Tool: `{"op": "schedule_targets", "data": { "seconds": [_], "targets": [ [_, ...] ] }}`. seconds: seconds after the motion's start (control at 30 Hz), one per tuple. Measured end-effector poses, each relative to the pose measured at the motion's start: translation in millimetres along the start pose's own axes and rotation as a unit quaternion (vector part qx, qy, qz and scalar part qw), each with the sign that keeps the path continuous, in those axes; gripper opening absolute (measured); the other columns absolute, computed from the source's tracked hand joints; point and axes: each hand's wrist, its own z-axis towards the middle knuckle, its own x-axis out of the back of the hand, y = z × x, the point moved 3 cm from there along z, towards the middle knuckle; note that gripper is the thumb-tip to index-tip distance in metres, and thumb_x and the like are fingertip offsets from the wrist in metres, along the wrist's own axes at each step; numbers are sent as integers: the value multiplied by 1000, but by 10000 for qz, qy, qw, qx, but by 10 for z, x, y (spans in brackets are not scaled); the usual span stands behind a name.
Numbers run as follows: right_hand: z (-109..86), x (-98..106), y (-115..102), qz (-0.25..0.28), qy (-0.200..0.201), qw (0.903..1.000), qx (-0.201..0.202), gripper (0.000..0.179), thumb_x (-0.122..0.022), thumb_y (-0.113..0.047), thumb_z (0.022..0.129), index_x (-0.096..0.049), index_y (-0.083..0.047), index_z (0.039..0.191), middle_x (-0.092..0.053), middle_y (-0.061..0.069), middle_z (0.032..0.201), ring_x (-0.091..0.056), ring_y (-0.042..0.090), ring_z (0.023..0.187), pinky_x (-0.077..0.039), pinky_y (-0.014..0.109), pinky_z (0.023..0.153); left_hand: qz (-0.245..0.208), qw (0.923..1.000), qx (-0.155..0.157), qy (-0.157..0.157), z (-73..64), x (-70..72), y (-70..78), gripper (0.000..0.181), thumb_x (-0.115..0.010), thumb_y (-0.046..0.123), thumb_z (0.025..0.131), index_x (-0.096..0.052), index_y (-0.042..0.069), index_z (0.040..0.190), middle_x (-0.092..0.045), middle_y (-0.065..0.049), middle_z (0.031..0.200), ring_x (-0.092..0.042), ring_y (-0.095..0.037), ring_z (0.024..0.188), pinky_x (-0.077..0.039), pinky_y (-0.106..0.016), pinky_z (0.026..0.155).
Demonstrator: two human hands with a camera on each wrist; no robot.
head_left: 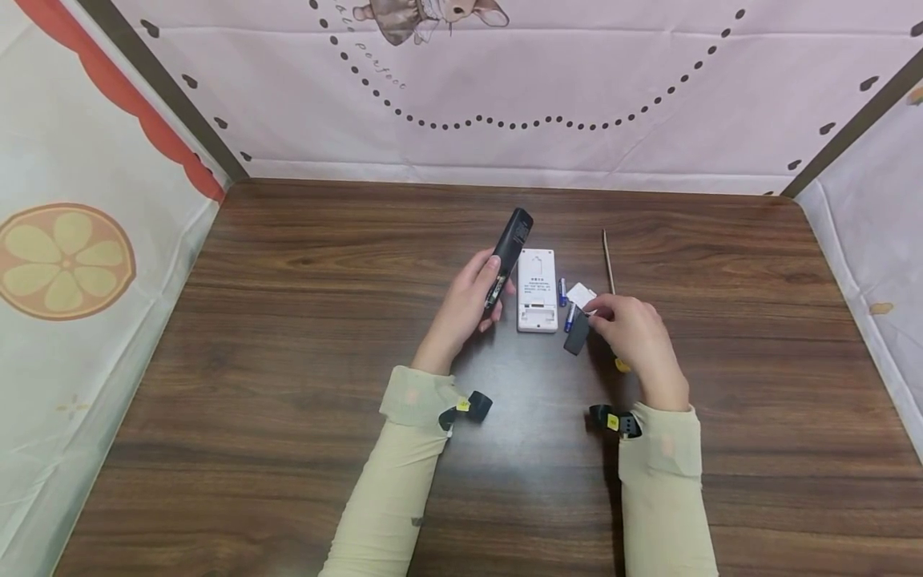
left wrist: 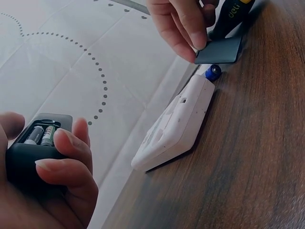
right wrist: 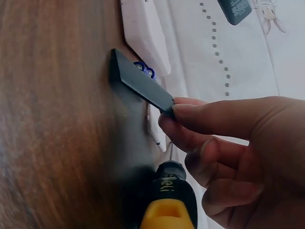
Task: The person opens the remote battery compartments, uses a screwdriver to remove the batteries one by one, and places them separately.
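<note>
My left hand (head_left: 461, 312) grips a black remote control (head_left: 514, 235), tilted, its battery bay facing up. In the left wrist view, batteries (left wrist: 47, 135) sit side by side in that open bay. My right hand (head_left: 640, 336) pinches a dark battery cover (head_left: 575, 333) by one end between thumb and fingers, close over the table. Between the hands lies a white remote (head_left: 537, 280), back side up, with its battery compartment uncovered. Two blue batteries (head_left: 563, 292) lie beside it, one partly behind the dark cover. A small white cover (head_left: 580, 294) lies at my right fingertips.
A screwdriver (head_left: 608, 260) with a black and yellow handle (right wrist: 169, 195) lies under and beyond my right hand. The brown wooden table (head_left: 303, 320) is bordered by printed cloth walls (head_left: 505, 152) at the back and both sides.
</note>
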Motion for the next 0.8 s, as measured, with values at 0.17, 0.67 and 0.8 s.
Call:
{"op": "schedule_targets", "data": {
  "seconds": [0.17,0.67,0.8],
  "targets": [
    [20,-47,-6,-62,16,9999,-93,16,-60,-13,84,-65,-9,99,-64,10,90,-54,27,81,-41,45,74,83,9999,60,-5,-4,2,4,40,-38,45,93,-44,24,125,-54,-27,93,-45,-17,45,-33,-25,31],
    [63,-108,-15,-191,-73,9997,-92,25,-64,-15,81,-63,-12,106,-62,9,93,-54,27,86,-41,49,76,262,9996,98,34,-1,-7,0,41,-39,48,91,-45,26,124,-56,-23,92,-45,-17,46,-33,-24,31],
    [65,-108,-25,-175,-148,9997,-106,26,-64,-16,82,-63,-12,107,-62,9,94,-54,27,86,-41,49,77,273,9996,118,40,3,-8,-6,42,-40,49,90,-45,25,125,-56,-24,93,-45,-17,45,-33,-25,31]
  ]
}}
